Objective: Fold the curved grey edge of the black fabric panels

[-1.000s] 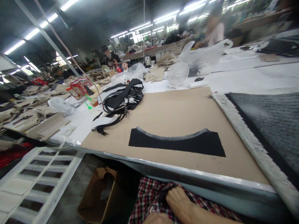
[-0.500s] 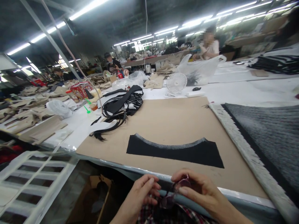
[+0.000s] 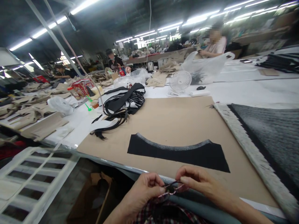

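Observation:
My left hand (image 3: 146, 189) and my right hand (image 3: 198, 183) meet at the near edge of the table, both pinched on a pair of glasses (image 3: 173, 189) with a dark, reddish frame. They hover above my plaid-clad lap (image 3: 161, 211). Just beyond the hands a black curved fabric piece (image 3: 177, 151) lies flat on a brown cardboard sheet (image 3: 173, 118).
A grey woven fabric with a white fringe (image 3: 263, 137) lies to the right. Black straps and a striped bag (image 3: 121, 102) sit at the left, a small white fan (image 3: 180, 82) and a plastic bag (image 3: 205, 68) farther back. A white rack (image 3: 32, 177) stands lower left. Other people work at distant tables.
My hands have come up from my lap to the table edge. They now hold the glasses stretched between them, a little higher than half a second ago.

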Available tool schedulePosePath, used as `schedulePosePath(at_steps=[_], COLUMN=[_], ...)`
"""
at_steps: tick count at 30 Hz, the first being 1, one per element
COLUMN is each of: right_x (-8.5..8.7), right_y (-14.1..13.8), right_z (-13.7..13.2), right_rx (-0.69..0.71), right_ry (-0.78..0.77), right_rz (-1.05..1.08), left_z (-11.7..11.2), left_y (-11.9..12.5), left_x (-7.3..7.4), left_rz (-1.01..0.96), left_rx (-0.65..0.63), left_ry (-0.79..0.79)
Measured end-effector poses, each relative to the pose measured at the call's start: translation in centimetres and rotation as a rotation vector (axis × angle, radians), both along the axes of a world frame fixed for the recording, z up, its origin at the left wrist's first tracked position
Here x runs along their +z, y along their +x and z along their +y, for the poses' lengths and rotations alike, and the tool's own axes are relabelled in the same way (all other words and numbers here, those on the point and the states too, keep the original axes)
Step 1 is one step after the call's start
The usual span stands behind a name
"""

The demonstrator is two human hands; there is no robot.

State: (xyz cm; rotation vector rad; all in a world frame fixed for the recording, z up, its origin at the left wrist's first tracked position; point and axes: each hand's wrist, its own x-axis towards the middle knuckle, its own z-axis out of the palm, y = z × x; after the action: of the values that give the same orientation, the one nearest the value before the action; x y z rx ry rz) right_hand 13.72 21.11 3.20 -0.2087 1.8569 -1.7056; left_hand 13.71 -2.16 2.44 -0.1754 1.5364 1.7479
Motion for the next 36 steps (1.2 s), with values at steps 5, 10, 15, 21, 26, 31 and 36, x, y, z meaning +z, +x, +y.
schedulePosePath(at_steps=[5, 10, 15, 21, 26, 31, 36], right_x=[0.5, 1.9, 2.4, 0.9, 1.6, 2.4, 2.9], right_y=[-1.1, -0.9, 0.5, 1.3, 0.9, 0.6, 0.0], right_z=[-0.5, -1.4, -3.7, -5.1, -4.2, -3.1, -2.0], right_rx=[0.062, 0.020, 0.067, -0.004, 0.075, -0.093, -0.209], right_ry=[0.311, 0.536, 0.574, 0.672, 0.578, 0.376, 0.273], right_rz=[0.264, 0.797, 0.877, 0.940, 0.886, 0.802, 0.413], left_z=[0.6, 0.8, 1.6, 2.9, 3.4, 3.6, 3.2], left_y=[-0.8, -1.0, -1.3, -1.4, -1.4, -1.6, -2.1], left_x=[0.8, 1.3, 1.2, 1.6, 2.9, 3.3, 3.9], left_rz=[-0.026, -0.147, -0.157, -0.126, -0.052, 0.103, 0.518], left_rx=[0.043, 0.171, 0.336, 0.400, 0.313, 0.158, 0.035], left_ry=[0.019, 0.174, 0.259, 0.265, 0.329, 0.166, -0.375])
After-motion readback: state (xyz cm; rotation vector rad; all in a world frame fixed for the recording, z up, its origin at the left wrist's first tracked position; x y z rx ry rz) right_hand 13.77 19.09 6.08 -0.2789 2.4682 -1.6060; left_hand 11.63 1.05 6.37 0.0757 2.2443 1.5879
